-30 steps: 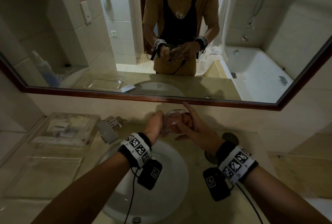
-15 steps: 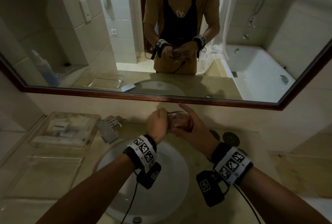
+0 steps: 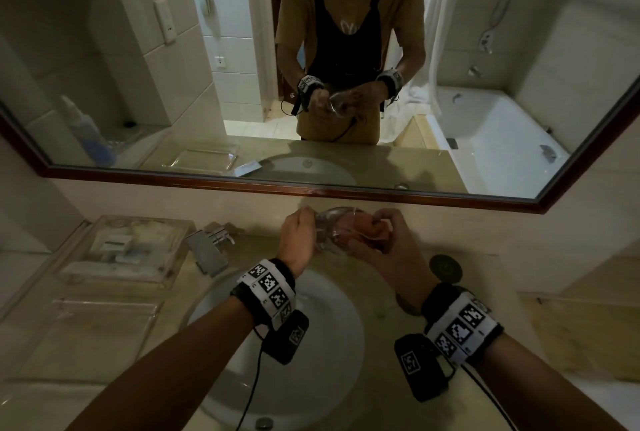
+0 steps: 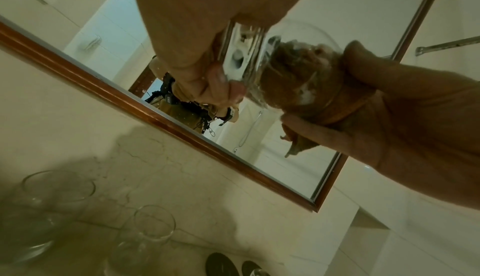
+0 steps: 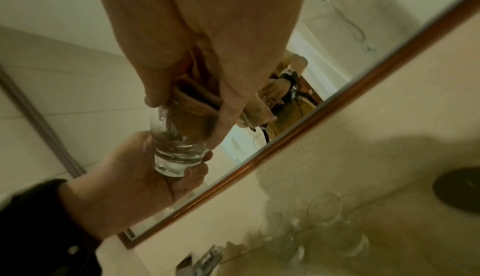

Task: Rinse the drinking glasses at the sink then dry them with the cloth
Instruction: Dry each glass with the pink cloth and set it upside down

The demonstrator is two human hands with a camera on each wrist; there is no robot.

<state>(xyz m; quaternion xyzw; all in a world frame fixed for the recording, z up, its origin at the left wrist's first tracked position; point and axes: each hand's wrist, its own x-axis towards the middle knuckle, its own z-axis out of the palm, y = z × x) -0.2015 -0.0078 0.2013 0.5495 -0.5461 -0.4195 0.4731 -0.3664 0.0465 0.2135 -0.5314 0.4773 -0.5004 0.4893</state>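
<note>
The left hand (image 3: 297,236) gripped the thick base of a clear, round-bodied drinking glass (image 3: 332,228), held roughly on its side above the far rim of the white oval sink basin (image 3: 322,337); fingers and thumb were curled round the base, as the right wrist view showed. The right hand (image 3: 377,243) pinched a soft, orange-brown cloth (image 3: 375,231) and had stuffed part of it through the mouth of the glass, its fingers closed on the fabric at the rim. Judged from this pose, the step in hand was drying the inside of the glass. Risks from here: the smooth glass wall, possibly still wet, could slip from the left grip if the right hand twisted the cloth hard; a thin rim could chip under sideways pressure from the wadded fabric; a dropped glass would strike the hard basin or the polished beige stone table (image 3: 491,295) below the grip. Two further clear, stemless glasses (image 4: 153,231) stood upright on the table below and beyond the grip, near enough that a swinging elbow or trailing cloth corner might topple them. A square chrome tap (image 3: 207,250) lay to the left of the grip.
</note>
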